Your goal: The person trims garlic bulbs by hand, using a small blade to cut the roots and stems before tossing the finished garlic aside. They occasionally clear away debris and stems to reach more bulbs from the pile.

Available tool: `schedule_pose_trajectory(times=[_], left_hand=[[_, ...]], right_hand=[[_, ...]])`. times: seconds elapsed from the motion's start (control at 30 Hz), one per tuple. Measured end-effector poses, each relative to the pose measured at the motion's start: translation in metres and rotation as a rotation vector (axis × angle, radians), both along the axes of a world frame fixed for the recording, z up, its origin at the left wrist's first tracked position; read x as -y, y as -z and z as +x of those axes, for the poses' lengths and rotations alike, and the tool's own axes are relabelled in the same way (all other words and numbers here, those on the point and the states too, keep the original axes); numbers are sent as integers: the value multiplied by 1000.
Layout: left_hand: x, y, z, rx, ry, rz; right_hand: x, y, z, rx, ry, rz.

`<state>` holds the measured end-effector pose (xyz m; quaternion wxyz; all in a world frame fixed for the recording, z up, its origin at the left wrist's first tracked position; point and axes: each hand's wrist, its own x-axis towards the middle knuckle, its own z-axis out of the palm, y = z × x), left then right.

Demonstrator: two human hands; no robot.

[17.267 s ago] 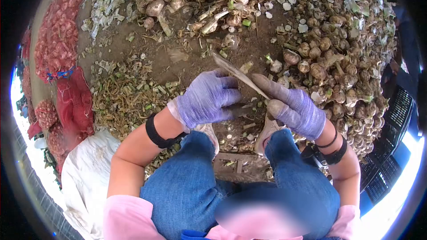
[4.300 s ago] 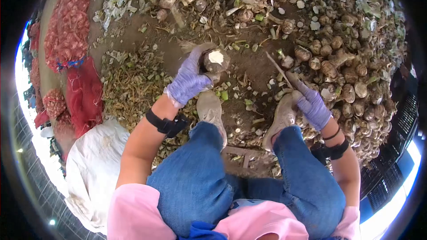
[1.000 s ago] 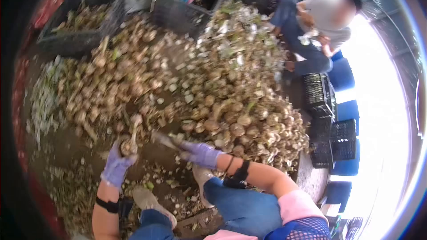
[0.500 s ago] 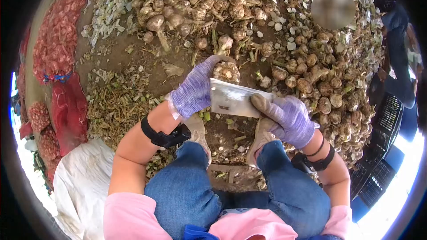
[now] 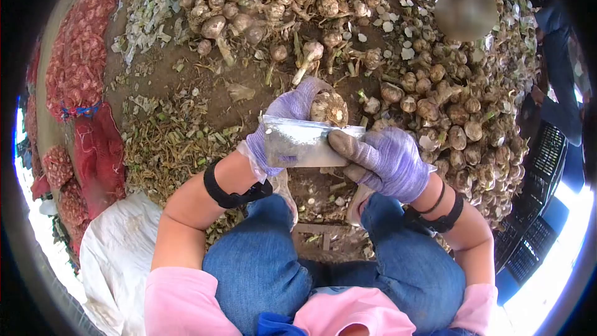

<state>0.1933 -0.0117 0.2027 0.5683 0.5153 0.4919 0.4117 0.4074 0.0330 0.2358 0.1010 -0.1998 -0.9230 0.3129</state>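
Note:
A garlic bulb (image 5: 328, 108) with a pale cut face sits in my left hand (image 5: 292, 104), whose purple-gloved fingers curl round its far side. My right hand (image 5: 390, 160), gloved in purple with dirty fingertips, is closed on a broad-bladed knife (image 5: 297, 144). The flat rectangular blade lies crosswise just below the bulb, its upper edge near the bulb's underside. It overlaps part of my left palm in this view, and the knife's handle is hidden inside my right hand.
Untrimmed garlic (image 5: 273, 3) is heaped ahead, with more bulbs (image 5: 457, 118) piled on the right. Trimmings (image 5: 168, 137) cover the ground at left. Red mesh sacks (image 5: 78, 56) and a white sack (image 5: 121, 249) line the left side; black crates (image 5: 528, 252) stand at right.
The knife and my right hand have shifted left, and the blade has levelled out. My left hand has turned the bulb and moved it slightly right and down.

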Motion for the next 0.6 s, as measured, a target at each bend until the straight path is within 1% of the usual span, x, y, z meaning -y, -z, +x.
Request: schedule_pose_trajectory(times=[0.07, 0.13, 0.17, 0.2, 0.23, 0.27, 0.3, 0.33, 0.37, 0.43, 0.57, 0.6], left_hand=[[3, 2, 1, 54, 0, 6], [4, 7, 4, 216, -3, 6], [6, 8, 6, 256, -6, 6], [9, 6, 5, 201, -9, 33], [12, -5, 3, -30, -17, 72], [15, -16, 1, -262, -25, 104], [18, -31, -1, -301, -3, 188], [19, -30, -2, -308, -5, 192], [15, -25, -6, -328, -26, 208], [11, 1, -11, -353, 2, 0], [4, 34, -13, -343, 145, 24], [6, 50, -14, -267, 243, -35]], right_hand=[[2, 6, 3, -50, 25, -49], [2, 10, 6, -48, 11, -17], [3, 13, 8, -46, 5, -3], [7, 29, 15, -93, 154, -139], [11, 56, 27, -139, 302, -274], [-1, 65, 45, 92, 419, -284], [-13, 75, 62, 346, 506, -290], [-14, 66, 83, 532, 529, -361], [-5, 63, 90, 466, 576, -411], [6, 69, 92, 311, 583, -484], [1, 67, 80, 201, 548, -718], [1, 68, 77, 191, 545, -770]])
